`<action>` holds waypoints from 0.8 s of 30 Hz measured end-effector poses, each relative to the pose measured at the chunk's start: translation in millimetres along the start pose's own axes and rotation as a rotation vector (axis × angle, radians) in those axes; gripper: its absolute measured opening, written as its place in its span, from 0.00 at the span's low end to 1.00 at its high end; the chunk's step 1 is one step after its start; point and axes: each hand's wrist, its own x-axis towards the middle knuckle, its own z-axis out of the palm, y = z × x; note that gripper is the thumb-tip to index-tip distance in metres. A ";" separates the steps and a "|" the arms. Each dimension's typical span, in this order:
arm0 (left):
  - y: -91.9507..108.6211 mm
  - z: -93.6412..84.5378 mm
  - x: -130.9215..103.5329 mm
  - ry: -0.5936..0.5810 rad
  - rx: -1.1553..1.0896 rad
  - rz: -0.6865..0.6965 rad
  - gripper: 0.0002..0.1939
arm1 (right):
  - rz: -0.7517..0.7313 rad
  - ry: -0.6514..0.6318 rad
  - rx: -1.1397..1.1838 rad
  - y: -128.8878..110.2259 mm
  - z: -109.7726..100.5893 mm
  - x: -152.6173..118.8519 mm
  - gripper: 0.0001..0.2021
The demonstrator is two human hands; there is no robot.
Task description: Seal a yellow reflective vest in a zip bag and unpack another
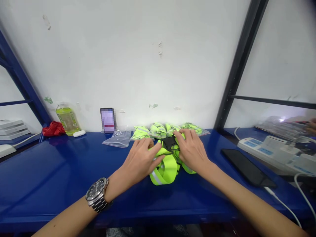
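Observation:
In front of me on the blue tabletop (138, 200) is a bundled neon-yellow reflective strap harness (170, 169) with silver stripes. A black buckle (169, 143) shows at the top of the bundle. My left hand (142, 158), watch on its wrist, is closed on the yellow webbing at the left side. On the other side my right hand (192, 149) grips the strap beside the buckle, its fingers partly hiding it. One strap loop hangs in a round curve below the left fingers. Behind the hands lie several similar bundles in clear bags (141, 132).
A flat clear zip bag (119, 137) lies left of the bagged bundles. Along the wall stand a phone (108, 120), a bottle (67, 120) and a red cloth (53, 129), with a white case (79, 133). To the right are a dark phone (248, 168) on a cable and a power strip (274, 153).

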 end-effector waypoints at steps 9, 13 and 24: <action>15.2 -13.8 -30.5 0.407 -0.067 0.336 0.14 | 0.096 -0.076 0.161 13.3 -13.7 5.7 0.29; 44.3 -12.8 -23.7 0.426 0.094 0.610 0.07 | 0.174 0.027 0.291 16.2 -32.1 53.5 0.22; 30.6 43.1 42.7 0.115 0.232 0.009 0.32 | 0.084 0.317 0.634 56.0 -48.8 153.5 0.16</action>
